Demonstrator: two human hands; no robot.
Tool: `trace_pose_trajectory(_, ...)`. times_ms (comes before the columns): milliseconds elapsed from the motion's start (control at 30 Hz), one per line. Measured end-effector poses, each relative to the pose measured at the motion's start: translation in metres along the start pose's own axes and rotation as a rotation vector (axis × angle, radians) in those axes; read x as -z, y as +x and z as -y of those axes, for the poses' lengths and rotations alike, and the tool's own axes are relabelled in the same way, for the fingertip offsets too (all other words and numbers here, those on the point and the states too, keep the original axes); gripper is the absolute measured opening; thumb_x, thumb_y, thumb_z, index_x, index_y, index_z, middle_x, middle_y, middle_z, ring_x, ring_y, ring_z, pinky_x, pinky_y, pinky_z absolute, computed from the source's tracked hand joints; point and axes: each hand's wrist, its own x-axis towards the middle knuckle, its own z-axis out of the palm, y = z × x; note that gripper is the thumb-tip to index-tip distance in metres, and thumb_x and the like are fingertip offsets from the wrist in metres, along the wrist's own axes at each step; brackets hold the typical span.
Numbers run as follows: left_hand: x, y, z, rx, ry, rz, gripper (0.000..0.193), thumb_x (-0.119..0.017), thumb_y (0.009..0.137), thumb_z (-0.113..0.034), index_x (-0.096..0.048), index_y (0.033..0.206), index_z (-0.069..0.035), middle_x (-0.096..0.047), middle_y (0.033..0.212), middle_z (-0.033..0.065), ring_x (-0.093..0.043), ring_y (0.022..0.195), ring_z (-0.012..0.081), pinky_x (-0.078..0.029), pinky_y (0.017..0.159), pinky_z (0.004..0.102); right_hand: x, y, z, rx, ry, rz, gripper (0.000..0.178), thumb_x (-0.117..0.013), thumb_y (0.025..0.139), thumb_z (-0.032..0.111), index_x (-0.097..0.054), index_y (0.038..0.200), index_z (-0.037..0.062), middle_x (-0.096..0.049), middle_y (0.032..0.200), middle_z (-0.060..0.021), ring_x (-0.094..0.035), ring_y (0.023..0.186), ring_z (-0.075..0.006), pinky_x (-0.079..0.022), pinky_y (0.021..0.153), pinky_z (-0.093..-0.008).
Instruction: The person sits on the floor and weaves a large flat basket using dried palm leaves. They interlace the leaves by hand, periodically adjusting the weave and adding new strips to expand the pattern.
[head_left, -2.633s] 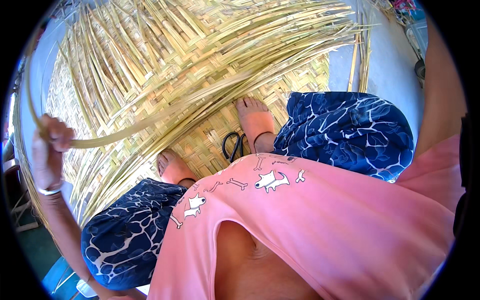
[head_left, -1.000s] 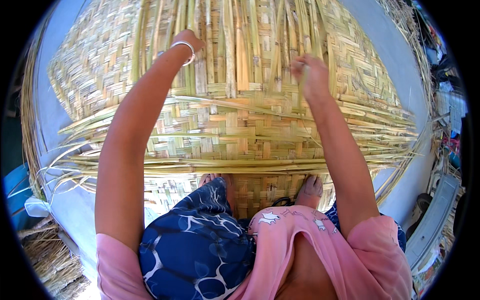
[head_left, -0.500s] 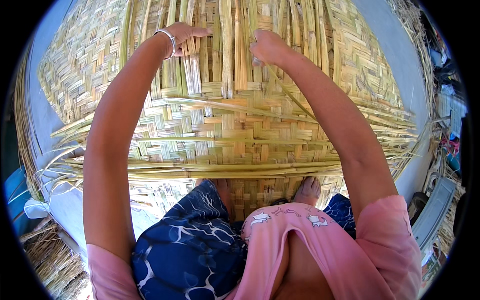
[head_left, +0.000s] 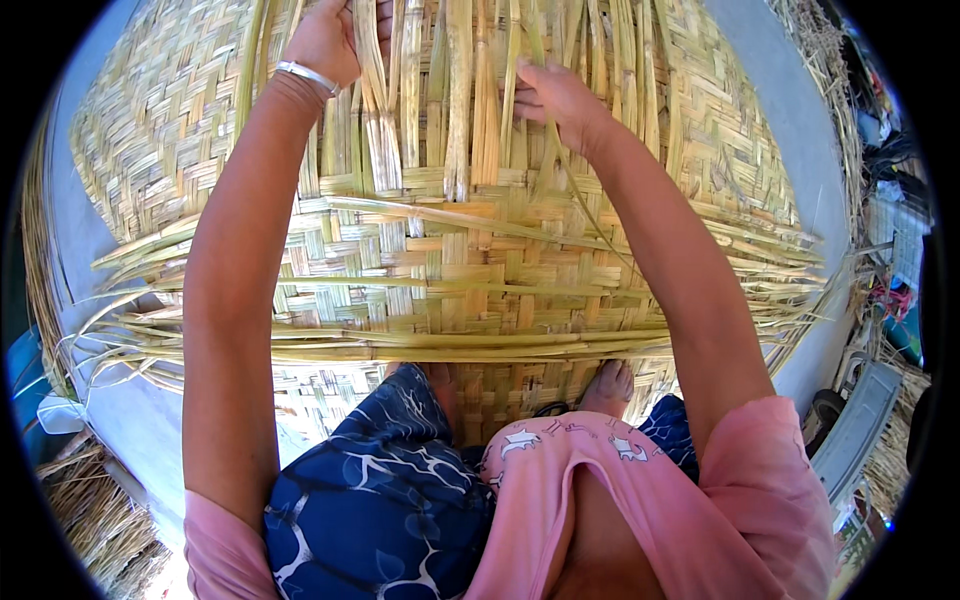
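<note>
A woven mat [head_left: 530,260] of flat yellow-green strips lies before me, with long loose strips [head_left: 457,100] running away over its middle. At the far left of these, my left hand [head_left: 325,45], a silver bangle at its wrist, is closed around some lengthwise strips [head_left: 372,75], lifting them; its fingertips are partly behind them. My right hand [head_left: 565,105] is at the right of the loose strips, its fingers apart and pointing left among them. A thin green strip [head_left: 585,200] passes by its palm and trails down beside my right forearm.
A bundle of crosswise strips [head_left: 480,345] lies near my feet [head_left: 607,388], which rest on the mat. Loose strip ends [head_left: 125,345] stick out at the left. Grey floor [head_left: 815,200] borders the mat. A grey-blue plastic object [head_left: 858,425] stands at the right, and dry straw [head_left: 100,510] at the lower left.
My left hand has moved farther away and left, raising strips with it. My right hand has gone from closed to spread fingers and shifted slightly right.
</note>
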Motion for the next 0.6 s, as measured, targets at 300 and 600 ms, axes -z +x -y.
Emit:
trace_pose_trajectory(300, -0.006, 0.015, 0.001, 0.339, 0.422, 0.442, 0.054, -0.053, 0.086, -0.037, -0.044, 0.125, -0.001, -0.058, 0.109, 0.0135, -0.059, 0.095, 0.0235, -0.053, 0.068, 0.0338, -0.001, 0.001, -0.007, -0.143, 0.320, 0.017, 0.028, -0.044, 0.093, 0.029, -0.050, 0.104, 0.0041, -0.059, 0.094, -0.0083, -0.057, 0.080, -0.0169, -0.049, 0.069, -0.0314)
trace_pose_trajectory(600, -0.021, 0.033, 0.033, 0.212, 0.504, 0.046, 0.058, -0.075, 0.071, -0.035, -0.051, 0.116, -0.009, -0.054, 0.117, 0.0109, -0.059, 0.101, 0.0210, -0.051, 0.083, 0.0366, 0.003, 0.016, 0.000, -0.092, -0.085, 0.616, 0.027, -0.059, 0.085, 0.033, -0.063, 0.097, 0.0082, -0.060, 0.084, 0.0011, -0.056, 0.081, -0.0087, -0.047, 0.069, -0.0253)
